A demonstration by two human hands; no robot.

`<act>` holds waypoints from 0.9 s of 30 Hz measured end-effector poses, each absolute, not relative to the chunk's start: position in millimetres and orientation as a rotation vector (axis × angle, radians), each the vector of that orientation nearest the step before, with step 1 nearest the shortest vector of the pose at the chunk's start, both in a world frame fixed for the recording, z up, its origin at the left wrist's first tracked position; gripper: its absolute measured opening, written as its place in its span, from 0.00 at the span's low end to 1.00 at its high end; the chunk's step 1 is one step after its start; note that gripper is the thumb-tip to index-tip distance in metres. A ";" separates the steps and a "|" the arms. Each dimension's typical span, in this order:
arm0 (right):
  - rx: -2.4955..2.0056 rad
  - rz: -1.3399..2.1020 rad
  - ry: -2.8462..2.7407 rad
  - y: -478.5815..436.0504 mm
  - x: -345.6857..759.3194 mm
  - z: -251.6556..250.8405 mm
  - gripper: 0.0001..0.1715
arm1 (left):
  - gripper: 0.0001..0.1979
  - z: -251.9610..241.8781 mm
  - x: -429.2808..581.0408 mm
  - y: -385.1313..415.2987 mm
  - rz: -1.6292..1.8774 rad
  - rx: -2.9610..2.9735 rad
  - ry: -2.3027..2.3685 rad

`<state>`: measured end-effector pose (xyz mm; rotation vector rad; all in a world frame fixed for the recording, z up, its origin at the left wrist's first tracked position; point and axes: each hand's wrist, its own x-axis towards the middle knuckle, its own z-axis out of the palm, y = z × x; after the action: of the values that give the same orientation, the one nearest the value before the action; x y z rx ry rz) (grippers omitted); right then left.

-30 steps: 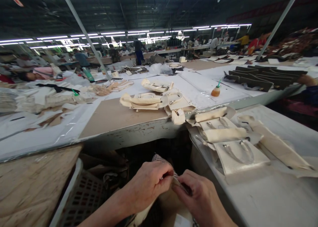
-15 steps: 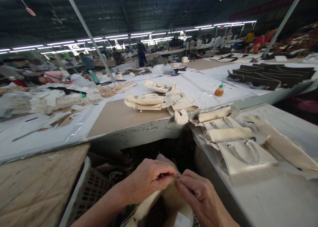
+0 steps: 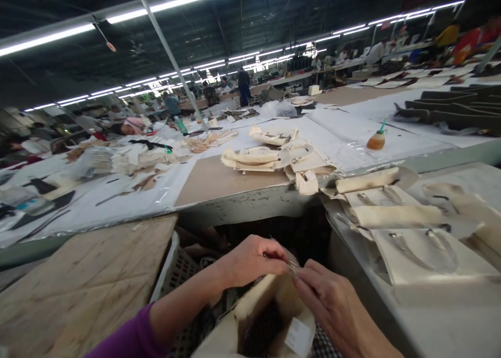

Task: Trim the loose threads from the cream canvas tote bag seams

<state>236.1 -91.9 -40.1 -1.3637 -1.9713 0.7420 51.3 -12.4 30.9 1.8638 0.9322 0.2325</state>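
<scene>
And at the bottom of the frame, right of centre, a cream bag (image 3: 250, 311) is being held, its mouth now turned further into view. Its rim is pinched from the left by the left hand (image 3: 252, 264), fingers closed narrow, and from the right by the right hand (image 3: 332, 300), thumb and forefinger brought together; the fingertips are almost met. What is gripped right between them is too small to be told. A white label (image 3: 298, 337) is shown more fully inside the bag than a second ago, and more of a purple sleeve (image 3: 129, 332) has been brought in at lower left. The whole view has been swung leftward, yet the pinch is kept at the rim, so the fine handling there seems uninterrupted.

Just left of the hands, a plastic basket (image 3: 166, 268) is partly covered by the forearm; beside it, a wooden board (image 3: 97, 279) is seen. At lower right, finished-looking cream bags with handles (image 3: 430, 253) are laid on a side table (image 3: 450, 316). Beyond, on the long worktable (image 3: 230, 191), more cream bags (image 3: 254, 159) are heaped mid-frame, with an amber bottle (image 3: 376, 140) stood to their right. Farther back, a standing person (image 3: 243, 84) is seen.
</scene>
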 end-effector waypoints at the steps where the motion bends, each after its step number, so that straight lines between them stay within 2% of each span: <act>1: -1.363 0.737 -1.972 -91.1 234.9 -40.8 0.25 | 0.12 34.2 45.4 -13.0 0.212 1.804 0.932; 6: -1.328 0.832 -1.998 -86.1 237.6 -42.1 0.23 | 0.17 46.7 15.0 -33.8 0.201 1.547 1.133; 13: -1.278 1.023 -1.843 -79.6 250.1 -41.2 0.22 | 0.09 51.2 17.3 -59.9 0.024 1.860 1.433; 27: -1.436 1.110 -1.558 -53.9 282.4 -51.9 0.27 | 0.10 30.7 49.2 26.8 -0.125 1.625 1.298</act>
<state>282.4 -53.9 -51.9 -1.4365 -1.5584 1.1103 49.2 26.8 30.7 1.6252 1.2976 -0.1253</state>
